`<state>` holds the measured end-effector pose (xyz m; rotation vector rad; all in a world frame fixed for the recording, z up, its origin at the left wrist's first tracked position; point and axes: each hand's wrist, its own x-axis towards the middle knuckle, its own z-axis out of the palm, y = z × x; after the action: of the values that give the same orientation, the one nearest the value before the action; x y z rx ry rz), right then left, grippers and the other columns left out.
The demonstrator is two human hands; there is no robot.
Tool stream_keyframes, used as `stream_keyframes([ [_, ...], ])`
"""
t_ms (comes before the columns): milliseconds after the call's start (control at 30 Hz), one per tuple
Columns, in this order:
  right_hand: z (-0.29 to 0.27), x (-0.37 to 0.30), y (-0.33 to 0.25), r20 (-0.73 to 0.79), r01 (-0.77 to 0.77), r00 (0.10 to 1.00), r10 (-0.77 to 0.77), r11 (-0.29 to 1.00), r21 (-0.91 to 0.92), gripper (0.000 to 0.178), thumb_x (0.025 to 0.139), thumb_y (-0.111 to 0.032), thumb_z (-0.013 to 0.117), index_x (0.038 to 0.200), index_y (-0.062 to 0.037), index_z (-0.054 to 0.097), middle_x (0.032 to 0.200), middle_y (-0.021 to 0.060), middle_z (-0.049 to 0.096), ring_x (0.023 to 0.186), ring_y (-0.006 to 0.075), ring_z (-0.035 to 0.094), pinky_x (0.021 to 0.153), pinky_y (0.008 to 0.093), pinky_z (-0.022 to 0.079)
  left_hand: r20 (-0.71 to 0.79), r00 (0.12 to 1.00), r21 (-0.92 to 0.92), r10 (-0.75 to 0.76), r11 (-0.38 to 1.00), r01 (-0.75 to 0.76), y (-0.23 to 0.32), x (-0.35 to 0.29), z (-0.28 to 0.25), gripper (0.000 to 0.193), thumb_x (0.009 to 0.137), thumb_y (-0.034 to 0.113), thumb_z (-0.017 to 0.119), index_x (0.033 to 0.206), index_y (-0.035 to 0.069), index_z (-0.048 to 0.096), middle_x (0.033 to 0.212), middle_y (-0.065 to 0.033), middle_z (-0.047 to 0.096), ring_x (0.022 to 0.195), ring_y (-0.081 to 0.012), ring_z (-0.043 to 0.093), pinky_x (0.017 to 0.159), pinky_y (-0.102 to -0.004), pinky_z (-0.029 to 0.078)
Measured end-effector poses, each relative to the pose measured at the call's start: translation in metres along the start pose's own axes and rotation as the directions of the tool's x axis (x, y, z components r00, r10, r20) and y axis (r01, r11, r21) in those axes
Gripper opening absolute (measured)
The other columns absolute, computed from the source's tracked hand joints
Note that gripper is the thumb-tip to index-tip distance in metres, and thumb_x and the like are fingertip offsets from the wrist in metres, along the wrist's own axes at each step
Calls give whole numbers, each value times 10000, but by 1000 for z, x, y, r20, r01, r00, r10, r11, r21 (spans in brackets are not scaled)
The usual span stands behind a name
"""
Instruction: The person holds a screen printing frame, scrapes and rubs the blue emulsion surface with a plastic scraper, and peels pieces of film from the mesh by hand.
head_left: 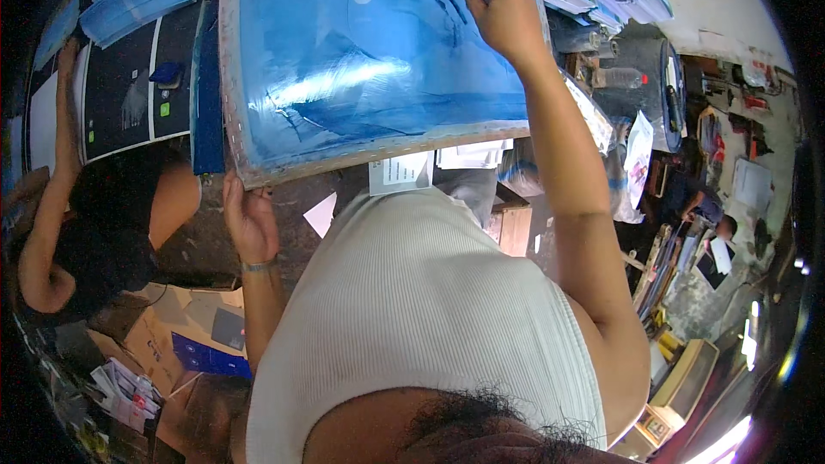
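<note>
A large blue screen-printing frame [378, 150] lies tilted in front of me, its pale edge lined with staples. Its blue mesh shines in the light and carries wrinkles and dark curved streaks near the upper right. At the near left corner, my left hand [251, 222] grips the frame's edge, with some fingers partly hidden. Over the upper right of the mesh is my right hand [507, 21], fingers bent and drawn together beside the dark streaks. Its fingertips are slightly blurred, so anything small between them cannot be made out.
Stacks of blue-and-white printed sheets [142, 0] stand at the far left and far right. A co-worker's arm [62, 137] rests by dark printed sheets on the left. A plastic bottle [620, 78] lies right of the frame. Below left is an open cardboard box [159, 339].
</note>
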<state>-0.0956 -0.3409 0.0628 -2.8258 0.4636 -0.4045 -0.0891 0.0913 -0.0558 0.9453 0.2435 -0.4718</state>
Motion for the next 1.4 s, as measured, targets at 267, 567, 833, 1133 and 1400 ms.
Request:
stream_keyframes([
  [267,0,78,22,148,106,981,-125,986,130,275,871,-104,620,1136,-44,662,1022,191,701,959,401,659,832,442,516,38,999,26,4,1000,-5,-4,4,-10,376,1020,303,471,1311,75,537,1235,-49,603,1078,-167,561,910,-338,456],
  [567,15,129,48,111,330,937,-331,944,23,244,889,-116,608,1114,-116,702,1045,194,694,966,388,662,832,465,522,-25,999,0,27,1000,-27,-7,2,-6,384,1009,259,488,1333,52,490,1286,-90,575,1181,-199,536,993,-388,432],
  [833,28,127,49,178,438,890,-421,896,-73,262,899,-84,569,1115,-129,709,1075,155,704,979,361,665,833,454,528,-3,1000,37,10,999,-10,-3,-1,0,422,1013,308,478,1351,55,493,1293,-78,576,1187,-201,528,1010,-377,403],
  [1133,21,57,33,197,559,824,-532,820,-122,302,902,-93,613,1137,-253,715,1062,70,721,875,307,695,725,398,560,-69,997,-23,-22,1000,20,-17,2,-22,420,1023,351,472,1331,70,526,1236,-61,616,1099,-180,563,957,-354,420],
  [1400,7,38,22,293,527,809,-510,850,24,359,856,-78,585,1133,-259,724,1091,87,714,916,323,688,785,440,553,-68,998,3,3,1000,-2,-9,2,-4,309,1022,268,459,1247,75,544,1208,-59,603,1095,-160,558,937,-326,428],
])
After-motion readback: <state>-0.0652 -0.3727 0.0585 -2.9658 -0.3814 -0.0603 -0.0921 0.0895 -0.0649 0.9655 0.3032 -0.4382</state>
